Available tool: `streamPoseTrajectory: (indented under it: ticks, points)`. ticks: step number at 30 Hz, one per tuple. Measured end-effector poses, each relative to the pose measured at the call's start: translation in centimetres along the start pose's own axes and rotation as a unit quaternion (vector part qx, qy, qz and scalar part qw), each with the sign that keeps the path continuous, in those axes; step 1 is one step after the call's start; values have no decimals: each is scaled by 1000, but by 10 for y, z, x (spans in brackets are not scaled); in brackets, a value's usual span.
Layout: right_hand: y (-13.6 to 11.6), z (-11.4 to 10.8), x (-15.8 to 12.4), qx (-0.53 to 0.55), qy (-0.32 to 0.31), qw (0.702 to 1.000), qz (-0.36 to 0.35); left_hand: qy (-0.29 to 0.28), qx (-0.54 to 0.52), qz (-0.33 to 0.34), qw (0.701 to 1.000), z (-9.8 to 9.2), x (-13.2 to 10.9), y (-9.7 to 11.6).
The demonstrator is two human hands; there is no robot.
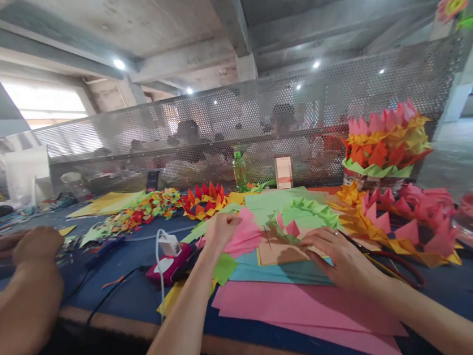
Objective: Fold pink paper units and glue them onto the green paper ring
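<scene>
My left hand is closed on a stack of folded pink paper pieces near the middle of the blue table. Lying flat with fingers stretched out, my right hand presses on a brown card beside a green folded paper ring. Small pink folded points stand inside that ring. Under both hands lie loose teal sheets and large pink sheets.
A co-worker's arms and hands rest at the left. A pink glue gun with white charger and cables lies left of my left hand. Paper lotus pieces crowd the right, a green bottle stands by the mesh screen.
</scene>
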State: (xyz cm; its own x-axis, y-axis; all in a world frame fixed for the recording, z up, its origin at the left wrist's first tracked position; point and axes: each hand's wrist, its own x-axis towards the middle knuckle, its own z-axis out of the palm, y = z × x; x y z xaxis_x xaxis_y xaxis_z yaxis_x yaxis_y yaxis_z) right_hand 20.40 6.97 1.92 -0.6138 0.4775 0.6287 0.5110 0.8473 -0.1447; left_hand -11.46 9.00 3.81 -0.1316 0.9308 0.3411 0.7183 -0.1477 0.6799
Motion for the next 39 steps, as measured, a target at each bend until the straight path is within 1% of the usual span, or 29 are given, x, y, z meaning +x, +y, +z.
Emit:
streamPoseTrajectory:
  ticks: [3,5,6,8,11,12,14,17,20,22,25,28,31,34,37,39]
  points:
    - [0,-6,0,7,23,1000,10,78,57,52,994,4,-6,17]
    - [0,-9,-3,8,48,999,23,102,90,111,984,13,-18,33]
    - [-1,-10,-5,6,59,998,31,96,105,152,978,20,-28,41]
    - [-2,-11,-10,3,69,997,37,50,131,249,958,35,-50,54]
    - [-8,-10,-19,-2,41,999,10,-38,172,381,908,58,-81,64]
    - [-10,-10,-20,-2,23,1000,-6,-58,184,409,892,63,-88,65]
    - [-13,-9,-22,4,-14,999,-37,-82,203,437,872,71,-95,67]
    - [-13,-9,-22,14,-47,997,-58,-99,213,444,865,74,-93,69]
    - [-14,-10,-22,13,-65,997,-45,-116,204,442,866,71,-92,68]
    - [-16,-9,-23,13,-77,996,-46,-123,193,436,870,68,-95,64]
    - [-21,-4,-26,22,-77,995,-52,-137,159,410,888,66,-102,57]
    - [-24,1,-28,38,-92,995,-4,-134,98,362,917,65,-105,52]
    - [-20,0,-27,55,-109,991,60,-120,5,307,944,65,-103,52]
    - [-13,-3,-26,82,-106,987,89,-113,-57,278,952,64,-102,53]
    - [-8,-4,-28,102,-103,984,103,-112,-59,264,956,64,-102,51]
    - [-6,-3,-31,98,-103,983,112,-106,-64,250,960,64,-102,49]
